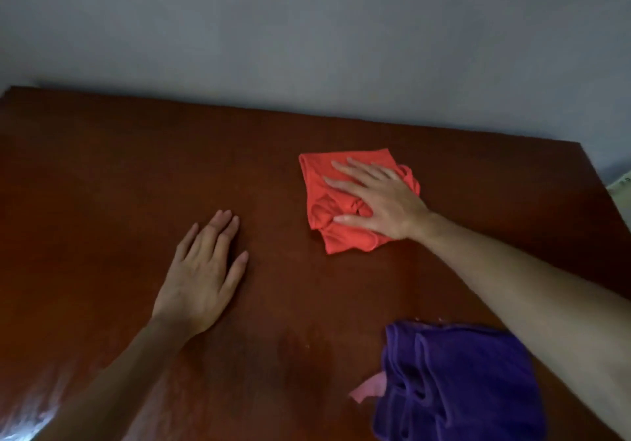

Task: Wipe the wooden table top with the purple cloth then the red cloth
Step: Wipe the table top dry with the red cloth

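A dark reddish wooden table top (pixel 119 174) fills the view. A folded red cloth (pixel 319 201) lies on it right of centre, toward the back. My right hand (pixel 379 201) presses flat on that cloth, fingers spread and thumb along its near side. My left hand (pixel 201 273) rests palm down on the bare wood left of centre, holding nothing. A bunched purple cloth (pixel 461 386) lies at the near right, partly under my right forearm, with a small pink tag (pixel 370 387) sticking out at its left.
A plain grey wall (pixel 307 31) runs along the table's far edge. The table's right edge (pixel 607 188) slants down at the far right. A bright glare (pixel 30 423) shows on the wood at the near left corner.
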